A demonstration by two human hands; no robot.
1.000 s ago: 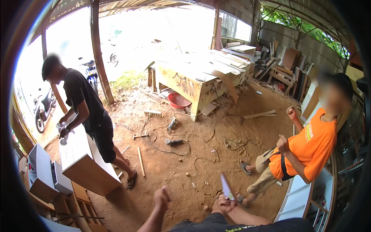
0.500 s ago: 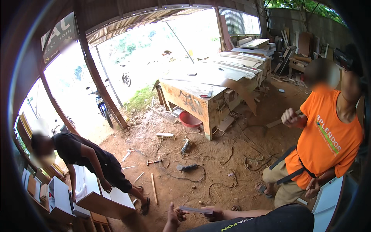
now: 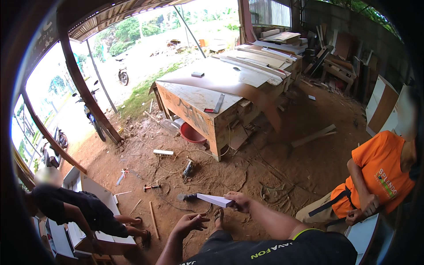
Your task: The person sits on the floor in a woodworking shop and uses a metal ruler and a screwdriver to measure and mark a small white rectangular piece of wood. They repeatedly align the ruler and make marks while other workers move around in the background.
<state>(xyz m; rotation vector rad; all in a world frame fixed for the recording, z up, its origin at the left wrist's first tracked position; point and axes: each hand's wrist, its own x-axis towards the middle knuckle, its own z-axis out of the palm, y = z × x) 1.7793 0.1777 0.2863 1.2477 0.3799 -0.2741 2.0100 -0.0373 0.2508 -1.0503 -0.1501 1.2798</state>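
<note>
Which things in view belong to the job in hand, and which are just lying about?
In hand:
pale, tapered flat piece, in the right grip; left grip empty nearby

Lying about:
red round basin
white oblong bar
thin tan wooden strip

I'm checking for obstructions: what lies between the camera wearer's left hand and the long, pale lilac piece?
Nothing: in the head view, only brown dirt floor shows between the left hand and the piece.

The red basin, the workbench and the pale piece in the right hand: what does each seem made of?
Red basin: probably plastic, smooth and evenly coloured. Workbench: apparently wood, its brownish side worn and marked. Pale piece, in the right hand: perhaps coated board; flat, smooth faces, core unclear.
</note>
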